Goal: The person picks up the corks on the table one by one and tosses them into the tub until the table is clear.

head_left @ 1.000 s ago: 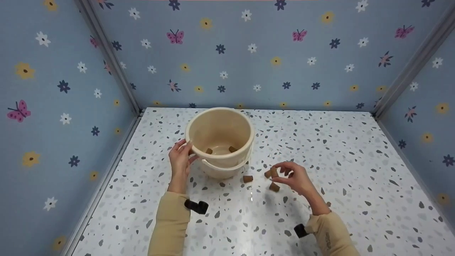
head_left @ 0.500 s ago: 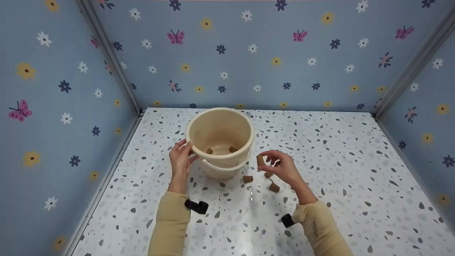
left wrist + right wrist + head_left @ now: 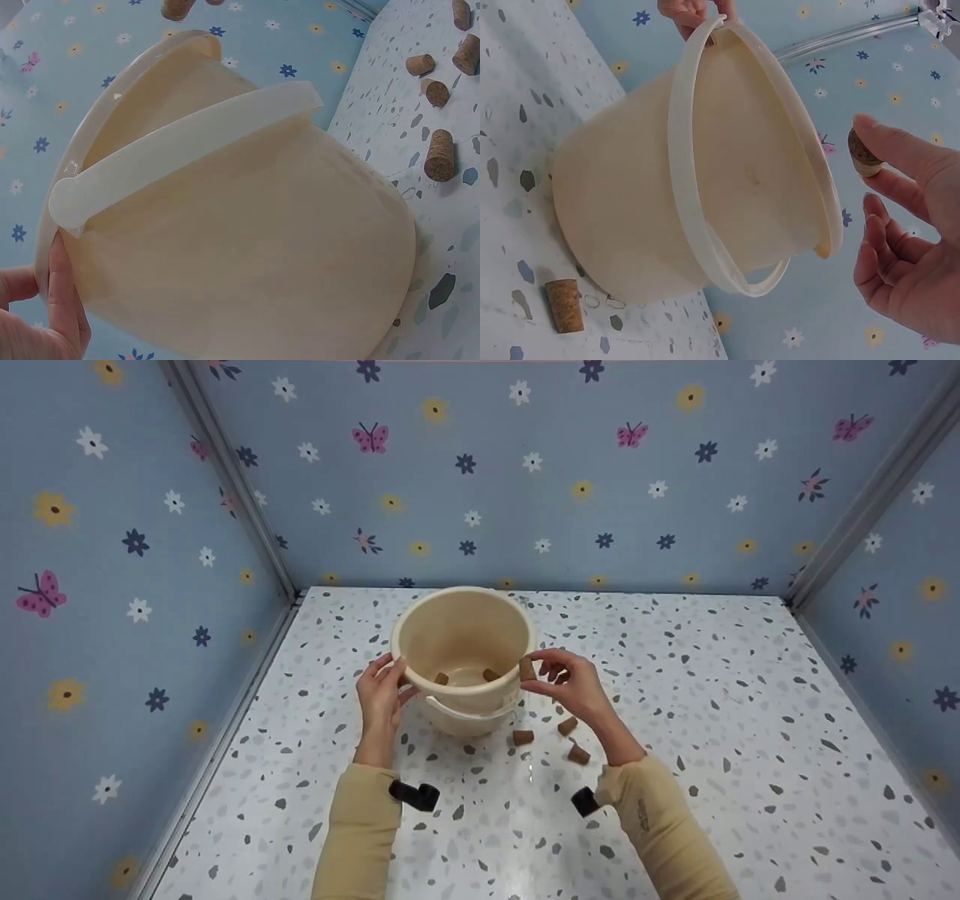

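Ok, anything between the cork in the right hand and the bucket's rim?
Nothing: the right wrist view shows a bare gap between the cork and the bucket's rim, with the patterned wall behind. In the head view, they overlap.

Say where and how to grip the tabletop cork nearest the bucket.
Likely best: pinch the cork mid-length across its rounded sides, from above and the right. It lies on its side, long axis roughly left-right, with the bucket close on its left.
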### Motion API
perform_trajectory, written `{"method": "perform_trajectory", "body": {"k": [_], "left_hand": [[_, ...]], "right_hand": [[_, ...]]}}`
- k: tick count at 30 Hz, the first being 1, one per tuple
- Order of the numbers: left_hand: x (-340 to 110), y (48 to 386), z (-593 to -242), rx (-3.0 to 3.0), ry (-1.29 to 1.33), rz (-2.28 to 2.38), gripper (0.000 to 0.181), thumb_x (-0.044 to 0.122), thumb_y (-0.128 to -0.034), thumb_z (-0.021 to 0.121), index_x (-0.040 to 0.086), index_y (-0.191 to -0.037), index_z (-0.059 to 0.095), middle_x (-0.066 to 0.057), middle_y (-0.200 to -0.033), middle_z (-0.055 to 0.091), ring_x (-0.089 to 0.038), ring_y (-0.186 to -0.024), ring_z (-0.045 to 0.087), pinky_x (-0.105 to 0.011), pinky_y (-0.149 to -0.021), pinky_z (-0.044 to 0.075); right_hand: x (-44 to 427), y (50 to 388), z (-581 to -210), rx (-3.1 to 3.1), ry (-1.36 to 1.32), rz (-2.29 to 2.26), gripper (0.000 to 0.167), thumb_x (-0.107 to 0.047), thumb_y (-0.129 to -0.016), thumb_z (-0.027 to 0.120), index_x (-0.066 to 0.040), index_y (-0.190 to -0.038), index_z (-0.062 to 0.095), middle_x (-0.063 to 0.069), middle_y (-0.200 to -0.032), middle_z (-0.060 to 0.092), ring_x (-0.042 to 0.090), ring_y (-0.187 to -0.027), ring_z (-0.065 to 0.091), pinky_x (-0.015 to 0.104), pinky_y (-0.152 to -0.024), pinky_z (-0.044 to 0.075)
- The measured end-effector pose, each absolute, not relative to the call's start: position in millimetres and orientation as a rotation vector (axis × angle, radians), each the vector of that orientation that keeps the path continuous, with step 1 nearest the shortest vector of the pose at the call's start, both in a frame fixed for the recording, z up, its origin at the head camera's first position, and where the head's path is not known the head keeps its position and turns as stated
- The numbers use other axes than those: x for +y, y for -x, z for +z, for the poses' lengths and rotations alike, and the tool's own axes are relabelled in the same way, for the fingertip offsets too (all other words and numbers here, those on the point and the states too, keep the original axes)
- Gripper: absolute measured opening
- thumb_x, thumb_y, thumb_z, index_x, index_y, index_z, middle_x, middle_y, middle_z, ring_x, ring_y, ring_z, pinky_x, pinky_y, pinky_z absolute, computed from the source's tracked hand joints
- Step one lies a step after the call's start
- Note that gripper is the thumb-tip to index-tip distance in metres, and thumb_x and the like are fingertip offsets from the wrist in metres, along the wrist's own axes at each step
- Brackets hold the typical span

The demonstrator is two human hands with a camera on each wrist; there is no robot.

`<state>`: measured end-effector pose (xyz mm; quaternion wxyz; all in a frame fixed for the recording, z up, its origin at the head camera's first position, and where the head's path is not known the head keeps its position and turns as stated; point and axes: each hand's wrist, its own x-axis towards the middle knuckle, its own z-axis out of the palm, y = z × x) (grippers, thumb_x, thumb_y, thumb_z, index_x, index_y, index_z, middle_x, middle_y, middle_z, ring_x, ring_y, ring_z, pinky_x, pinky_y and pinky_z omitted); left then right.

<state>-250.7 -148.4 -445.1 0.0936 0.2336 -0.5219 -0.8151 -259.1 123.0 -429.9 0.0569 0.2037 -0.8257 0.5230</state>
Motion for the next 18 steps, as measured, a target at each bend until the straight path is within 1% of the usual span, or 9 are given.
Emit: {"method": "perform_trajectory", "body": {"k": [3, 5, 9, 10, 13, 14, 16, 17, 18], "left_hand": [[-148.5, 250.6, -444.9, -1.543, -0.689, -2.423, 0.036, 0.008, -0.0869, 0.056, -0.001, -0.12, 0.047, -0.01, -0.095, 0.056, -0.015, -0.068, 0.059, -0.029, -0.061, 0.054], [-148.0, 250.2, -444.1, -1.554, -0.688, -2.414, 0.037, 0.009, -0.087, 0.056, -0.001, -0.121, 0.046, -0.011, -0.096, 0.057, -0.016, -0.071, 0.06, -0.029, -0.062, 0.054], [-149.1, 256.0, -452.4, -1.574, -0.678, -2.372, 0.037, 0.011, -0.0863, 0.058, 0.0, -0.119, 0.047, -0.018, -0.105, 0.056, -0.022, -0.078, 0.061, -0.031, -0.064, 0.054], [-149.5, 255.7, -453.7, -1.546, -0.635, -2.394, 0.034, 0.01, -0.086, 0.058, 0.0, -0.117, 0.049, -0.019, -0.104, 0.056, -0.023, -0.077, 0.061, -0.032, -0.062, 0.054], [-160.2, 275.5, -487.4, -1.501, -0.563, -2.411, 0.034, 0.012, -0.0827, 0.063, 0.001, -0.113, 0.052, -0.019, -0.101, 0.058, -0.026, -0.077, 0.061, -0.034, -0.059, 0.054], [-163.8, 282.6, -499.4, -1.506, -0.554, -2.409, 0.036, 0.015, -0.0815, 0.065, 0.003, -0.113, 0.052, -0.017, -0.099, 0.059, -0.025, -0.077, 0.062, -0.035, -0.059, 0.054], [-170.7, 295.3, -520.6, -1.486, -0.522, -2.429, 0.039, 0.018, -0.0795, 0.067, 0.005, -0.113, 0.053, -0.014, -0.098, 0.061, -0.025, -0.077, 0.062, -0.036, -0.059, 0.054], [-174.3, 304.4, -533.5, -1.512, -0.552, -2.399, 0.042, 0.021, -0.0779, 0.069, 0.007, -0.114, 0.053, -0.013, -0.1, 0.061, -0.025, -0.08, 0.062, -0.036, -0.061, 0.054], [-175.2, 306.7, -536.4, -1.515, -0.563, -2.397, 0.043, 0.023, -0.078, 0.069, 0.008, -0.115, 0.053, -0.013, -0.101, 0.061, -0.025, -0.081, 0.062, -0.037, -0.062, 0.054]], "right_hand": [[116.6, 263.0, -426.3, -2.479, -0.61, 1.59, 0.037, -0.023, -0.069, 0.076, -0.011, -0.102, 0.065, 0.007, -0.079, 0.056, 0.015, -0.066, 0.049, 0.03, -0.059, 0.043], [112.4, 265.1, -424.0, -2.46, -0.612, 1.586, 0.036, -0.022, -0.069, 0.076, -0.011, -0.102, 0.065, 0.007, -0.078, 0.056, 0.016, -0.065, 0.049, 0.031, -0.059, 0.044], [104.1, 270.0, -420.4, -2.446, -0.619, 1.556, 0.036, -0.022, -0.07, 0.076, -0.01, -0.102, 0.065, 0.005, -0.077, 0.057, 0.015, -0.066, 0.049, 0.028, -0.058, 0.043], [102.2, 271.2, -419.8, -2.449, -0.62, 1.548, 0.037, -0.022, -0.07, 0.076, -0.01, -0.103, 0.065, 0.004, -0.077, 0.056, 0.015, -0.067, 0.049, 0.028, -0.058, 0.043], [97.2, 274.4, -418.1, -2.465, -0.616, 1.525, 0.038, -0.022, -0.07, 0.076, -0.01, -0.103, 0.064, 0.004, -0.077, 0.056, 0.015, -0.067, 0.049, 0.027, -0.058, 0.043], [95.8, 275.4, -417.6, -2.469, -0.618, 1.519, 0.038, -0.022, -0.07, 0.076, -0.01, -0.103, 0.064, 0.005, -0.077, 0.056, 0.016, -0.067, 0.049, 0.027, -0.058, 0.043], [93.0, 278.2, -416.7, -2.478, -0.628, 1.497, 0.038, -0.022, -0.07, 0.076, -0.009, -0.103, 0.064, 0.005, -0.077, 0.056, 0.017, -0.068, 0.05, 0.027, -0.058, 0.043], [91.7, 279.6, -416.1, -2.485, -0.633, 1.482, 0.037, -0.022, -0.07, 0.076, -0.009, -0.103, 0.064, 0.005, -0.077, 0.055, 0.017, -0.067, 0.051, 0.027, -0.058, 0.043], [90.5, 281.0, -415.5, -2.492, -0.638, 1.469, 0.037, -0.022, -0.07, 0.076, -0.009, -0.102, 0.064, 0.005, -0.077, 0.055, 0.017, -0.067, 0.051, 0.026, -0.058, 0.043]]}}
